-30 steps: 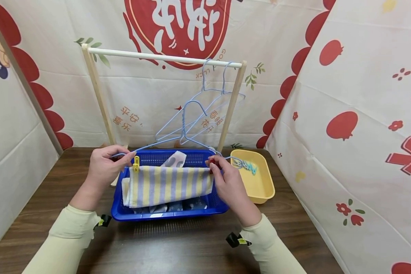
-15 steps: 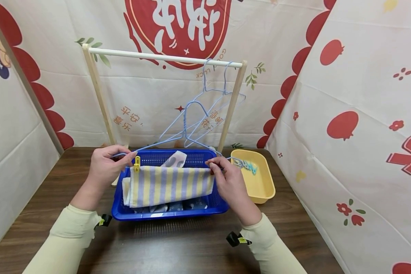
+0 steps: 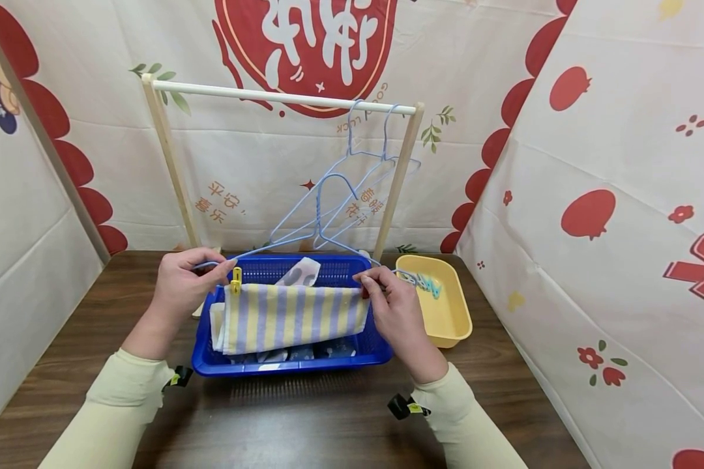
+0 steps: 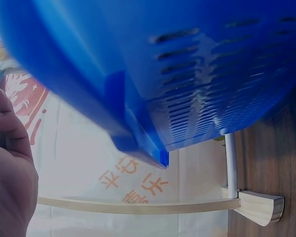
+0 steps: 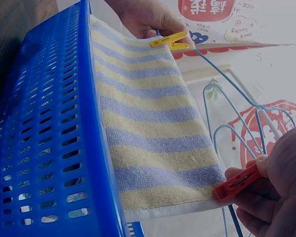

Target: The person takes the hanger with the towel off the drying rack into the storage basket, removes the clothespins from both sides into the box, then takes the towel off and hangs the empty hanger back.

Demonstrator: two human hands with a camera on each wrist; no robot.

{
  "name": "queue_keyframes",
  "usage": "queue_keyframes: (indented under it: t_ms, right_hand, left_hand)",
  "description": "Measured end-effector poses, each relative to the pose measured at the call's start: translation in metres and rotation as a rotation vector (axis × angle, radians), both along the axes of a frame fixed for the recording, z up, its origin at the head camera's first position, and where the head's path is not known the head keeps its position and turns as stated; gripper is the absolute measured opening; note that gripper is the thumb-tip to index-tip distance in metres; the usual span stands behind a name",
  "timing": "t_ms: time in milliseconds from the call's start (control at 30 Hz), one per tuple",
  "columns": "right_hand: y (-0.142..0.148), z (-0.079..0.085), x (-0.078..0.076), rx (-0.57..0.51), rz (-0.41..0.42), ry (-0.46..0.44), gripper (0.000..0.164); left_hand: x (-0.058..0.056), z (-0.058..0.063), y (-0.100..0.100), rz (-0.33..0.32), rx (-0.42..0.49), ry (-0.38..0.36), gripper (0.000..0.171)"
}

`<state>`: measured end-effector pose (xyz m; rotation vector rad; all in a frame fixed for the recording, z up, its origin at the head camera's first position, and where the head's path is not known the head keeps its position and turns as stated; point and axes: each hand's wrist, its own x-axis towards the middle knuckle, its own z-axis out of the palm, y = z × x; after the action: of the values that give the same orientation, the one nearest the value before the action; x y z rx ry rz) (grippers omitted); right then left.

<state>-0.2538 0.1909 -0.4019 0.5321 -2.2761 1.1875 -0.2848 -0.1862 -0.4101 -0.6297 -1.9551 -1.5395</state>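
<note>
A folded towel with yellow and purple stripes hangs from the lower bar of a blue wire hanger, over a blue basket. My left hand pinches the hanger's left end, right beside a yellow clothespin clipped on the towel's top left corner. At the opposite corner, my right hand pinches a red clothespin between thumb and fingers, its tip on the towel's edge in the right wrist view. The left wrist view shows only part of the left hand beside the basket's underside.
Behind the basket stands a rack with a white rail and wooden posts; two blue hangers hang at its right end. To the right, a yellow tray holds several clothespins. Other folded cloths lie in the basket.
The red clothespin has shifted lower in my right fingers, from above them to the towel's corner. The hanger and towel have drifted slightly right; my left hand keeps its grip.
</note>
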Motion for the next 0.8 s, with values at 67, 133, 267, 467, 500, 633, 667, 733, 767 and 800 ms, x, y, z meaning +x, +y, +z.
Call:
queue_keyframes:
  t_ms: [67,133,267,467,500,633,667,733,767,800]
  right_hand:
    - [0.000,0.000,0.000,-0.001,0.000,0.007,0.017]
    - [0.000,0.000,0.000,-0.006,0.005,0.019,0.016]
    - [0.001,0.001,0.000,-0.030,0.031,0.083,0.016]
    - [0.004,0.007,0.003,-0.113,0.084,0.156,0.015]
    - [0.005,0.007,0.003,-0.124,0.087,0.155,0.015]
    - [0.008,0.010,0.003,-0.149,0.082,0.140,0.014]
    - [0.009,0.010,0.004,-0.156,0.082,0.136,0.014]
    - [0.012,0.010,0.004,-0.173,0.086,0.132,0.015]
    - [0.013,0.011,0.004,-0.185,0.088,0.132,0.015]
    - [0.015,0.012,0.003,-0.202,0.095,0.134,0.015]
  left_hand:
    - [0.000,0.001,0.000,0.002,0.004,-0.003,0.016]
    - [0.001,0.001,0.001,0.004,0.010,-0.010,0.017]
    - [0.002,0.003,0.001,0.005,0.008,-0.013,0.016]
    - [0.003,0.004,0.000,0.020,0.017,-0.027,0.014]
    - [0.002,0.004,0.000,0.020,0.018,-0.028,0.013]
    - [0.001,0.002,-0.001,0.016,0.010,-0.022,0.012]
    - [0.001,0.002,-0.002,0.015,0.006,-0.018,0.012]
    - [0.001,0.002,-0.002,0.014,-0.002,-0.014,0.011]
    - [0.001,0.002,-0.002,0.013,-0.005,-0.012,0.011]
    - [0.001,0.002,-0.002,0.013,-0.005,-0.013,0.011]
